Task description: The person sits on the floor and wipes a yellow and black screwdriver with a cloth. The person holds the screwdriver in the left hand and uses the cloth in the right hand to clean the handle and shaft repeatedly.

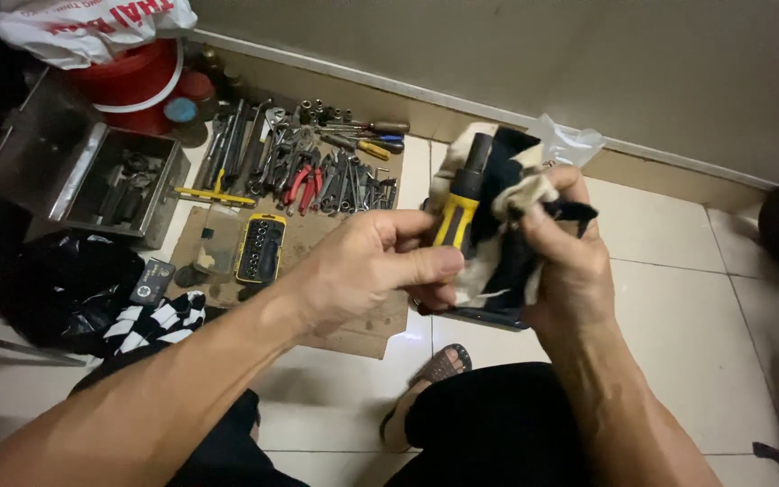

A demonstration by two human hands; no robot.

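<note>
My left hand (367, 266) grips a tool with a yellow and black handle (462, 203), held upright in front of me. My right hand (565, 248) clutches a black and cream rag (498, 176) that is wrapped around the tool's far side and lower part. The two hands are close together, thumbs almost touching. The tool's working end is hidden under the cloth and my fingers.
Several hand tools (304, 162) lie in rows on a cardboard sheet (358, 329) on the tiled floor. A yellow socket case (261, 248), an open metal toolbox (114, 180) and a red bucket (137, 81) stand left. A black bag (56, 289) and my sandalled foot (439, 370) are nearer.
</note>
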